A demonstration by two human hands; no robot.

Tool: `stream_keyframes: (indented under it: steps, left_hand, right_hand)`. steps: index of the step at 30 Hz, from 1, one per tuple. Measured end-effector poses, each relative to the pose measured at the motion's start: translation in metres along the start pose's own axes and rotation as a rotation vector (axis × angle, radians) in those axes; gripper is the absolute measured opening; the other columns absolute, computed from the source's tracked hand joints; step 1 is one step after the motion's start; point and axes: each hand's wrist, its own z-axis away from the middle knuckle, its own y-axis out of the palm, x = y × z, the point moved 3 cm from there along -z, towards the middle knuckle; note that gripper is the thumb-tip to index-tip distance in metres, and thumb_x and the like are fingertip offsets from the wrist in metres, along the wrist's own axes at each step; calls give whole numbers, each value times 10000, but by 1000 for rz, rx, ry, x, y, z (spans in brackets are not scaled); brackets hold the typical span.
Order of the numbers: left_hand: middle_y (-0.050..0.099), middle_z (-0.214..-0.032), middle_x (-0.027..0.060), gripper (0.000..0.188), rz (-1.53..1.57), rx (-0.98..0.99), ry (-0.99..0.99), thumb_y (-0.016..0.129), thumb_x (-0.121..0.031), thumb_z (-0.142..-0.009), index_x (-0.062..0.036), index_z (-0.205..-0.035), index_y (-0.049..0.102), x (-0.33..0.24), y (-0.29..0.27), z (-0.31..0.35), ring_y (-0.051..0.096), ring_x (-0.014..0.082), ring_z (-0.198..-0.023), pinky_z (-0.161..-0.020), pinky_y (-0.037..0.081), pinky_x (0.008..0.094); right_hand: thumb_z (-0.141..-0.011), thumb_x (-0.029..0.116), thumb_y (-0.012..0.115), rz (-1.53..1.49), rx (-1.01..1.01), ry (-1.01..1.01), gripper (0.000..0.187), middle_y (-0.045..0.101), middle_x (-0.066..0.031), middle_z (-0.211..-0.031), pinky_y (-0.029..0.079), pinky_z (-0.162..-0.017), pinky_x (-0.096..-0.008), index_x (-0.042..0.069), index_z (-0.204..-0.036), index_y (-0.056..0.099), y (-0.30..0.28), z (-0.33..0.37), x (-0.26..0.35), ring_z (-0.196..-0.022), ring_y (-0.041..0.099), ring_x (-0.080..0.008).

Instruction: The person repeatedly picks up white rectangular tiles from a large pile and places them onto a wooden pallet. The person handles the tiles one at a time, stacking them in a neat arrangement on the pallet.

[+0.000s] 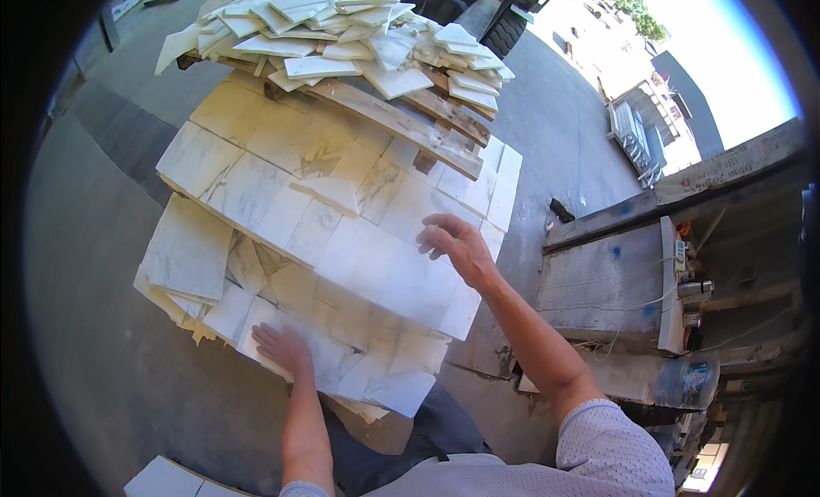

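Note:
White marble tiles with grey veins lie in a broad stepped stack before me, a higher layer (367, 249) behind a lower one. My left hand (283, 348) rests flat on a tile at the near edge of the lower layer, fingers stretched out. Over the upper layer, toward its right side, my right hand (459, 247) hovers with loosely bent fingers that stand apart; nothing shows in it. A triangular broken piece (329, 192) lies on the upper tiles. At the left, larger loose slabs (188, 247) lean over the lower layer's corner.
A wooden pallet (384, 121) heaped with broken marble pieces (342, 35) sits on the stack's far end. At the right stand a workbench-like structure (598, 283) with cables and a large clear water bottle (688, 382). More tiles (166, 480) lie at the lower left.

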Motion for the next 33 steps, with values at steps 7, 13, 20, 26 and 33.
stream_keyframes:
  steps: [7, 13, 20, 26, 33]
  left_hand:
    - [184, -1628, 172, 652, -66, 31, -54, 502, -317, -981, -1, -1510, 290, -4, 5, 0, 140, 315, -1519, -1218, 134, 490]
    - [200, -1622, 171, 645, -66, 47, -92, 498, -327, -976, -4, -1499, 305, -9, 1, -1, 144, 315, -1518, -1209, 148, 514]
    - [224, -1605, 211, 682, -19, 29, -43, 550, -315, -933, 57, -1468, 350, -5, 3, -3, 175, 359, -1501, -1206, 140, 524]
    - [256, -1592, 213, 679, 36, -24, -27, 560, -317, -924, 58, -1455, 362, -5, 1, -2, 189, 366, -1494, -1198, 141, 544]
    - [255, -1600, 189, 668, 42, -32, -40, 550, -320, -930, 22, -1470, 358, -1, 4, -4, 197, 352, -1495, -1195, 150, 541]
  right_hand:
    - [-938, 259, 629, 97, -57, -64, 378, 704, -130, -966, 563, -749, -301, -43, -1167, 628, -14, -145, 51, -838, 690, -191]
    - [-788, 277, 733, 876, 91, -313, 623, 593, -214, -1286, 465, -1008, -434, 6, -1314, 536, 104, -163, -8, -1225, 545, -356]
    - [-734, 281, 750, 1177, 29, -255, 648, 559, -183, -1231, 476, -970, -447, 2, -1273, 520, 141, -180, -44, -1190, 508, -368]
    - [-779, 294, 738, 955, 5, -53, 519, 641, -191, -1055, 504, -838, -403, -41, -1155, 617, 135, -136, -51, -958, 614, -320]
    - [-852, 268, 710, 406, 189, 130, 338, 627, -115, -803, 466, -655, -340, -47, -970, 674, 144, -18, -73, -691, 559, -172]
